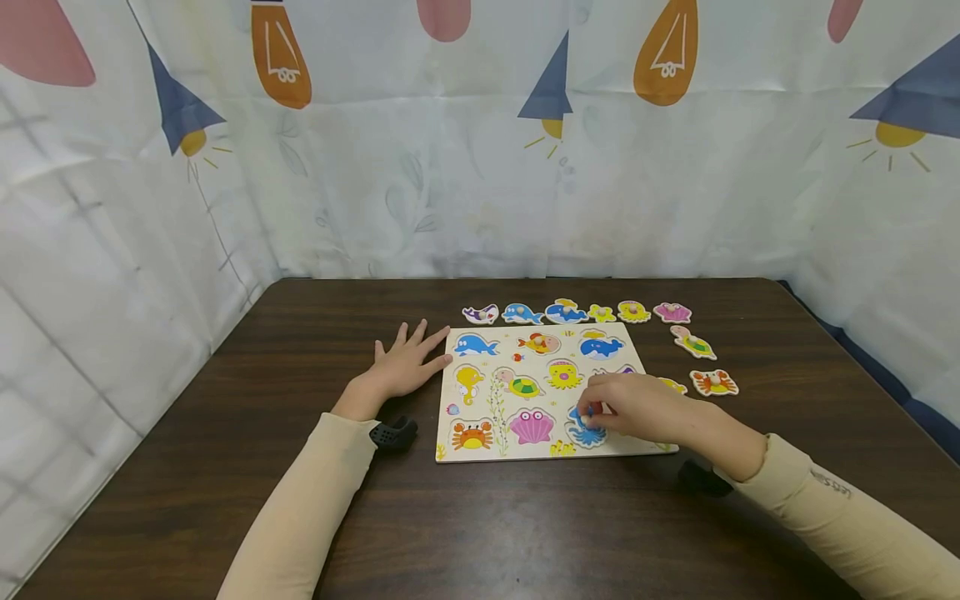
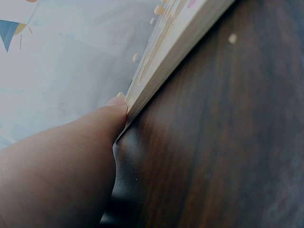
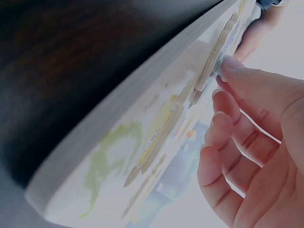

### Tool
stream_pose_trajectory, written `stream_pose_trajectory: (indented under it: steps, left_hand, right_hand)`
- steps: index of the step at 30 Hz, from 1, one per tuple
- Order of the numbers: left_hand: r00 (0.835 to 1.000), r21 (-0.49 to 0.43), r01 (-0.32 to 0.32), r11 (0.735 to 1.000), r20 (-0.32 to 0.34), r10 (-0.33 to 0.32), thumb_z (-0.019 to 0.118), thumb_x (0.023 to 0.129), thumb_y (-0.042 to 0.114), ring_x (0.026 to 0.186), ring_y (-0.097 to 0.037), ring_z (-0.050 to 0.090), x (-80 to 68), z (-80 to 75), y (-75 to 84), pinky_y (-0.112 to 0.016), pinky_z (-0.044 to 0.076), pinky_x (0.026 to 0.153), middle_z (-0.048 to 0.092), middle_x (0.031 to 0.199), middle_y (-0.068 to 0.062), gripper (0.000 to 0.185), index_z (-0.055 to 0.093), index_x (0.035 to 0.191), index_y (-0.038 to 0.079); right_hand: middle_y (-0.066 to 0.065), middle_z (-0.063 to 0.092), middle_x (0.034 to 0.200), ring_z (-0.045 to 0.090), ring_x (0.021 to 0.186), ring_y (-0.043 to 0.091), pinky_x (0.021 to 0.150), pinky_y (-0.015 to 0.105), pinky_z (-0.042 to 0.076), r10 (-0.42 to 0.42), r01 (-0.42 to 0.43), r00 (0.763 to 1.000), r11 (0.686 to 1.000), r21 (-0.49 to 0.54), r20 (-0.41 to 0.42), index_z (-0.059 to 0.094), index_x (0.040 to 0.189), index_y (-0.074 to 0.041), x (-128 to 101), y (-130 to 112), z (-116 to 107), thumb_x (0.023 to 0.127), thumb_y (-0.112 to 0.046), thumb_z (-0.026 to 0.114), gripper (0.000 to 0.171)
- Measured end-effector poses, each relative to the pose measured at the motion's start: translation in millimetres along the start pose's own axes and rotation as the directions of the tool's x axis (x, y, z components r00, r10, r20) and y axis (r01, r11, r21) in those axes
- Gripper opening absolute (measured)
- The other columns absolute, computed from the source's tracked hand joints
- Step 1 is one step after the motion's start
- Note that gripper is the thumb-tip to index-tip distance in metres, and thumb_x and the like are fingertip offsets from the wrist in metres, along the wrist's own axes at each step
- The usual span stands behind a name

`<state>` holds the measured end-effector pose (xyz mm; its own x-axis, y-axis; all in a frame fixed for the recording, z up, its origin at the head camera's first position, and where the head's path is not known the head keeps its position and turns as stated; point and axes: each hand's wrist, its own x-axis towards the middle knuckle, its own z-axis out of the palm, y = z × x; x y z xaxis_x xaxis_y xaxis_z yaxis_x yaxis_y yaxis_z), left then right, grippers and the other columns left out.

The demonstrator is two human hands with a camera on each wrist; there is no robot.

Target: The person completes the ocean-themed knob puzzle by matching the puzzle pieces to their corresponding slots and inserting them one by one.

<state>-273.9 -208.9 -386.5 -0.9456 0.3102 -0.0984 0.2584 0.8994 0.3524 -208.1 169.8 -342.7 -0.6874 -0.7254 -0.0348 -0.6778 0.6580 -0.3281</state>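
Blue octopus piece [image 1: 588,437] lies in the nearest row of the puzzle board [image 1: 532,453], toward its right, and the right hand [image 1: 628,407] pinches its knob between thumb and forefinger; whether it sits flush cannot be told. Left of it in that row are a pink shell picture [image 1: 532,426] and a crab picture [image 1: 472,434]. Dark brown counter [image 1: 465,525] carries the board. Farther off, the left hand [image 1: 401,367] is flat with fingers spread, its thumb against the board's left edge. To the board's right lies a loose crab piece [image 1: 714,382], with a turtle piece [image 1: 693,342] beyond it. Behind the board runs a line of loose pieces, among them a yellow octopus piece [image 1: 633,312] and a dolphin piece [image 1: 522,314]. Farthest back hangs a white curtain [image 1: 480,183] printed with lamps and bulbs.
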Motion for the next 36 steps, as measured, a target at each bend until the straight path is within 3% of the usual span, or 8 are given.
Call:
stream_pose_trajectory:
  steps: [30,36]
  left_hand:
    - [1.000,-0.002,0.011,1.000,0.008,-0.011,0.042,0.107,0.055,0.153,-0.050,-0.003,1.3,0.1,0.6,-0.080,-0.004,0.109,0.005,0.170,-0.021,0.071,0.020,0.166,0.023]
    - [1.000,0.006,0.012,1.000,0.001,-0.012,0.043,0.107,0.054,0.153,-0.050,-0.003,0.6,0.4,0.9,-0.080,-0.004,0.109,0.006,0.170,-0.021,0.070,0.022,0.166,0.023]
  right_hand:
    - [-0.015,0.059,0.085,0.051,0.071,0.004,0.060,0.024,0.045,0.029,-0.028,1.000,0.999,-0.037,0.007,0.078,0.100,-0.019,1,0,-2,0.092,-0.021,0.079,0.009]
    - [-0.014,0.064,0.089,0.053,0.072,0.004,0.060,0.023,0.047,0.027,-0.028,0.999,0.998,-0.056,-0.029,0.078,0.102,-0.019,-4,0,-10,0.091,-0.021,0.081,0.012]
